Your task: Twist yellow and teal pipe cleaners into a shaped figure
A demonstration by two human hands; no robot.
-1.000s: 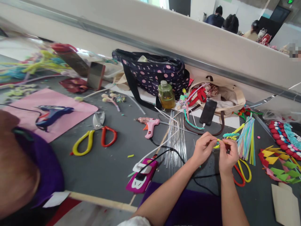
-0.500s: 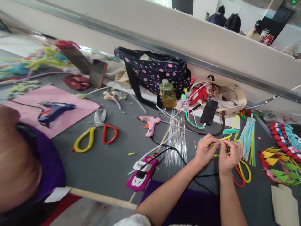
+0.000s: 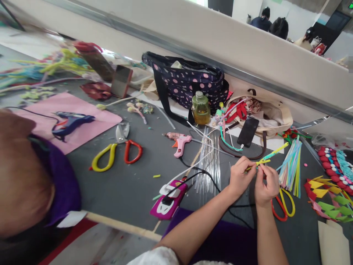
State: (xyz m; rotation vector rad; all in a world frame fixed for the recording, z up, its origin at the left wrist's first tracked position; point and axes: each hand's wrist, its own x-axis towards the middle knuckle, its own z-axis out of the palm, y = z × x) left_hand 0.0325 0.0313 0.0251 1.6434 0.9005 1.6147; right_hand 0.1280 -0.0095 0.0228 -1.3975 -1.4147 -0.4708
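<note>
Both hands meet over the right part of the dark table, fingertips pinched close together. My left hand (image 3: 242,176) is closed on yellow pipe cleaners (image 3: 263,162), whose ends stick out past the fingertips. My right hand (image 3: 267,184) pinches the same piece from the other side. A teal pipe cleaner (image 3: 271,154) is joined to it and slants up to the right with a yellow tip. Just right of my hands lies a bundle of pastel pipe cleaners (image 3: 292,165). Scissors (image 3: 286,204) with red and yellow handles lie beside my right wrist, blades hidden.
Left of my hands lie clear thin sticks (image 3: 208,165), a pink glue gun (image 3: 180,141) and a magenta power strip (image 3: 168,202) with cables. Behind stand a bottle (image 3: 200,110), a phone (image 3: 248,131) and bags. Another person's arm (image 3: 22,176) is at the left, near a blue glue gun (image 3: 71,123).
The yellow and teal pipe cleaner piece has turned between my fingers; its teal part now slants up to the right. My hands stay together. The whole view has shifted slightly.
</note>
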